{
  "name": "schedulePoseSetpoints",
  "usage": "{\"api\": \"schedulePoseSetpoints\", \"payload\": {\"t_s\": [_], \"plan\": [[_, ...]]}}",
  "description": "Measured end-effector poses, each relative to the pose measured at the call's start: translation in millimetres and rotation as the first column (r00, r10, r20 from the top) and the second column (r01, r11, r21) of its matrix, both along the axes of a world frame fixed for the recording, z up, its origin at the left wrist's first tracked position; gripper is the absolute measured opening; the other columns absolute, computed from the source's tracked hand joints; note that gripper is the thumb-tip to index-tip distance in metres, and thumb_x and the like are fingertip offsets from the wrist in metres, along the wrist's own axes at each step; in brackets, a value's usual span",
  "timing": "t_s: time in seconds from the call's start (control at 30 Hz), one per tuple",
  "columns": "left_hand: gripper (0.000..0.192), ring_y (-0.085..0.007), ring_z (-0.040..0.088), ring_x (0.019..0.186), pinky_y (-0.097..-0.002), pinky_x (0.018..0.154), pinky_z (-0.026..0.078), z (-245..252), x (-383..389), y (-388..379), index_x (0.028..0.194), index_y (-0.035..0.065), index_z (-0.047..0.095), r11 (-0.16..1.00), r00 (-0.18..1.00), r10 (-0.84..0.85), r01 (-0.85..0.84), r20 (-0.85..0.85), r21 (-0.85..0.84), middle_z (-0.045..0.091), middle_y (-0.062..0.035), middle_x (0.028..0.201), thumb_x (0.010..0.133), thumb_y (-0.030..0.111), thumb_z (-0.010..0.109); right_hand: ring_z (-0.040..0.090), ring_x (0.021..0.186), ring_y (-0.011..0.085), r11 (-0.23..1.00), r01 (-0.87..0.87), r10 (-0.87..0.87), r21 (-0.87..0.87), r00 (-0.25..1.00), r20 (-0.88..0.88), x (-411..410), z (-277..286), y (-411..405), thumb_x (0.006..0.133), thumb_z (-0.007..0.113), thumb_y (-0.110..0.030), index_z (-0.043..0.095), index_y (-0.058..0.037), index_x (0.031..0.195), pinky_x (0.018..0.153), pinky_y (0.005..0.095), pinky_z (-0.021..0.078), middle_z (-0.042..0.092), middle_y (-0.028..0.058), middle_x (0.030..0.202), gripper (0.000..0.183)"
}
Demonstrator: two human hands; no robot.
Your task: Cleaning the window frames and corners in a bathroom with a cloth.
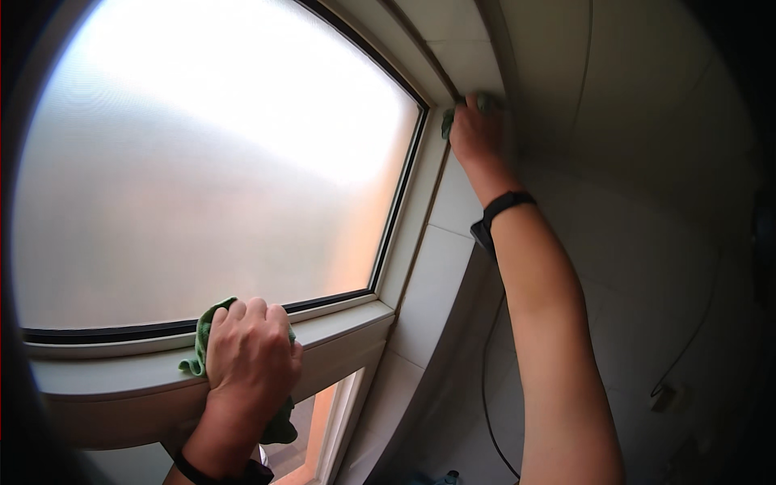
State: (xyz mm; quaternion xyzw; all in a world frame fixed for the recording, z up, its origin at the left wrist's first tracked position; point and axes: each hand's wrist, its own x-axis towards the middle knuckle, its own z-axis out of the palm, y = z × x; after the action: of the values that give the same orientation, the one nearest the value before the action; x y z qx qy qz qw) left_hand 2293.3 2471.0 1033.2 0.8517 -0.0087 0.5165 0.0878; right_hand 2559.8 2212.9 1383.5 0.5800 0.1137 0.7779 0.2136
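Observation:
My left hand [251,351] is closed around a green cloth [205,333] and presses it on the pale ledge [345,324] of the window frame, below a frosted glass pane [212,194]. Part of this cloth hangs beneath the hand. Higher up and to the right, my right hand [478,130] grips another green cloth [447,124] at the top corner, where the frame meets the tiled reveal [439,260]. That hand is slightly blurred, and most of its cloth is hidden by the fingers. A dark watch [485,233] is on the right wrist; a dark band circles the left.
A lower window section [327,418] shows below the ledge. On the right, a shadowed tiled wall [618,254] carries a thin cable and a small fitting [664,397]. Another dark cable [485,376] hangs beside my right forearm. A bottle top [451,476] appears at the bottom edge.

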Motion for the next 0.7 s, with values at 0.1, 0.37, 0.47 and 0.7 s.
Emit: {"api": "schedulePoseSetpoints", "payload": {"t_s": [0.1, 0.37, 0.47, 0.7], "plan": [[0.023, -0.0329, 0.065, 0.095, -0.0457, 0.091, 0.05, -2.2, -0.4, 3.4, 0.085, 0.0057, 0.065, 1.0, 1.0, 0.02, -0.02, 0.005, -0.013, 0.065, -0.0129, 0.092, 0.075, 0.015, 0.084, 0.061, 0.131, 0.0357, 0.992, 0.117, -0.109, 0.056, 0.986, -0.129, -17.5, 6.8, 15.6, 0.091, 0.071, -0.026, 0.083, -0.0121, 0.105, 0.115, 0.0512, 0.0444, 0.066, 0.0097, 0.136, 0.023], [0.023, -0.0323, 0.065, 0.094, -0.0452, 0.09, 0.05, -3.3, 3.4, 3.6, 0.086, 0.0056, 0.066, 1.0, 1.0, 0.016, -0.016, 0.027, 0.005, 0.066, -0.0124, 0.092, 0.075, 0.016, 0.083, 0.07, 0.111, 0.0449, 0.916, -0.384, 0.386, 0.116, 0.923, 0.002, 3.4, 12.5, -43.4, 0.083, 0.075, -0.007, 0.077, -0.0024, 0.102, 0.1, 0.055, 0.0564, 0.065, 0.0193, 0.13, 0.02], [0.022, -0.032, 0.065, 0.094, -0.0456, 0.088, 0.049, -4.3, 2.0, 5.5, 0.085, 0.0056, 0.066, 1.0, 1.0, -0.01, 0.01, 0.014, -0.001, 0.065, -0.0122, 0.091, 0.076, 0.016, 0.083, 0.071, 0.112, 0.0429, 0.929, -0.226, 0.28, 0.293, 0.947, -0.158, -20.9, -3.1, -25.4, 0.089, 0.072, -0.014, 0.078, -0.0042, 0.104, 0.099, 0.0562, 0.0561, 0.065, 0.0181, 0.13, 0.019], [0.022, -0.0337, 0.064, 0.094, -0.046, 0.091, 0.049, 0.8, -0.3, -2.3, 0.085, 0.0056, 0.064, 1.0, 1.0, 0.018, -0.018, 0.024, -0.015, 0.064, -0.013, 0.092, 0.075, 0.012, 0.083, 0.067, 0.123, 0.0369, 0.991, 0.134, -0.133, 0.012, 0.989, -0.063, -5.4, 14.0, -12.6, 0.094, 0.068, -0.025, 0.08, -0.0114, 0.11, 0.102, 0.056, 0.0544, 0.063, 0.0112, 0.141, 0.024]]}}
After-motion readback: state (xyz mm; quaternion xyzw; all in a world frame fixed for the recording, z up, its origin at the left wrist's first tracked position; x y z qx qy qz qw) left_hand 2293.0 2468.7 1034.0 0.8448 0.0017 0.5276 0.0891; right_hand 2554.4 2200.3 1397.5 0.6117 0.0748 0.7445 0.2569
